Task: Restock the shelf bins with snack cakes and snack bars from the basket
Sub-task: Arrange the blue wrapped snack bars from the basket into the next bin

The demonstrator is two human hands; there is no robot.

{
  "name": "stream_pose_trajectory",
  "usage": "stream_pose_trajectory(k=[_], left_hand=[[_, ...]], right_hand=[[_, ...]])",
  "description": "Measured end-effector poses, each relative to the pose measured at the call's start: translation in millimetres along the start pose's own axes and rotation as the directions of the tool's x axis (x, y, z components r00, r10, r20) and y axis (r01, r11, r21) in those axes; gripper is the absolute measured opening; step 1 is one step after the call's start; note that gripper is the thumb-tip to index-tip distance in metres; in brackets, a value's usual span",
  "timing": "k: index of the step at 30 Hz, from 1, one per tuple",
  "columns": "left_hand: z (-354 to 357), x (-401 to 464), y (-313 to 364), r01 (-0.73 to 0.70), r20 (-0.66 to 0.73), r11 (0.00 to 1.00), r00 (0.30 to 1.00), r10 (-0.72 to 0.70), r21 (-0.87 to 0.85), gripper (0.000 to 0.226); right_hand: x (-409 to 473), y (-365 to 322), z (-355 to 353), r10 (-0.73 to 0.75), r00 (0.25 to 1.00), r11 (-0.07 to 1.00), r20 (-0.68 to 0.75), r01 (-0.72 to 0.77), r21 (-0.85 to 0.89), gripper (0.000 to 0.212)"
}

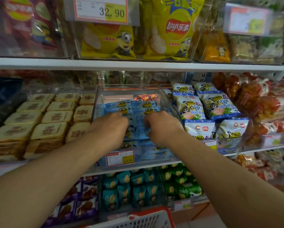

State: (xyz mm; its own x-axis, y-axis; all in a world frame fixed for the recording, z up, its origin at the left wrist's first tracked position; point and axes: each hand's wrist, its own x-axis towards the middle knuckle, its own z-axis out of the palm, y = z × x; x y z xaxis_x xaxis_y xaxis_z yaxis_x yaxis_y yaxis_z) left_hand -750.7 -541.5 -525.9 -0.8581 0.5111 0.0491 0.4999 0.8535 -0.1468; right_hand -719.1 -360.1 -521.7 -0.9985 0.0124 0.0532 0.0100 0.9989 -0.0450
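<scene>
Shelf bin (169, 102): blue snack packets (138, 111) beneath both hands' (111, 127) grip.

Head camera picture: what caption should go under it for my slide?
Both hands, left hand and right hand, arrange blue snack packets in a clear shelf bin.

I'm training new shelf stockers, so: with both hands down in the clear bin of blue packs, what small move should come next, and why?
Probably press the blue packs flat and nudge them back. Both the left hand and right hand rest on packs near the front of the clear bin, and space shows at the back around the orange wrappers.
</scene>
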Motion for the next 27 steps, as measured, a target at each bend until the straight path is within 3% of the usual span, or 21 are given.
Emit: stream_pose_trajectory(k=[5,9,11,14,16,17,19,22,25,27], left_hand=[[-3,1,3,0.028,0.073,0.997,0.997,-0.023,-0.070,0.034],[-10,-10,3,0.074,0.072,0.969,0.996,-0.058,-0.237,0.031],[-17,-26,8,0.046,-0.009,0.951,0.999,-0.052,-0.307,0.038],[-22,-68,24,-0.112,-0.281,0.862,0.959,-0.037,-0.495,0.038],[-15,-107,41,-0.231,-0.406,0.769,0.913,-0.041,-0.597,0.028],[-4,-127,51,-0.252,-0.402,0.732,0.915,-0.032,-0.633,0.024],[33,-160,70,-0.219,-0.312,0.697,0.950,-0.007,-0.683,0.021],[112,-195,96,0.013,0.000,0.711,1.000,-0.017,-0.703,0.022],[184,-223,115,0.270,0.319,0.705,0.946,-0.064,-0.656,0.020],[219,-236,120,0.371,0.437,0.688,0.895,-0.086,-0.624,0.018]], right_hand=[[-4,0,-4,-0.021,0.999,0.998,0.030,0.019,0.052,0.025],[-23,5,-8,-0.019,1.000,0.974,-0.017,0.022,0.225,0.043],[-42,6,-7,-0.018,0.988,0.958,-0.151,0.060,0.279,0.045],[-88,6,0,0.020,0.946,0.909,-0.324,0.118,0.400,0.036],[-125,9,13,0.114,0.944,0.866,-0.309,0.058,0.497,0.030],[-142,13,29,0.168,0.952,0.833,-0.254,0.001,0.554,0.028],[-172,22,73,0.238,0.966,0.794,-0.097,-0.136,0.593,0.026],[-214,35,159,0.345,0.915,0.755,0.211,-0.404,0.516,0.026],[-248,40,239,0.391,0.765,0.636,0.513,-0.627,0.450,0.072],[-257,37,261,0.367,0.726,0.510,0.582,-0.680,0.526,0.066]])
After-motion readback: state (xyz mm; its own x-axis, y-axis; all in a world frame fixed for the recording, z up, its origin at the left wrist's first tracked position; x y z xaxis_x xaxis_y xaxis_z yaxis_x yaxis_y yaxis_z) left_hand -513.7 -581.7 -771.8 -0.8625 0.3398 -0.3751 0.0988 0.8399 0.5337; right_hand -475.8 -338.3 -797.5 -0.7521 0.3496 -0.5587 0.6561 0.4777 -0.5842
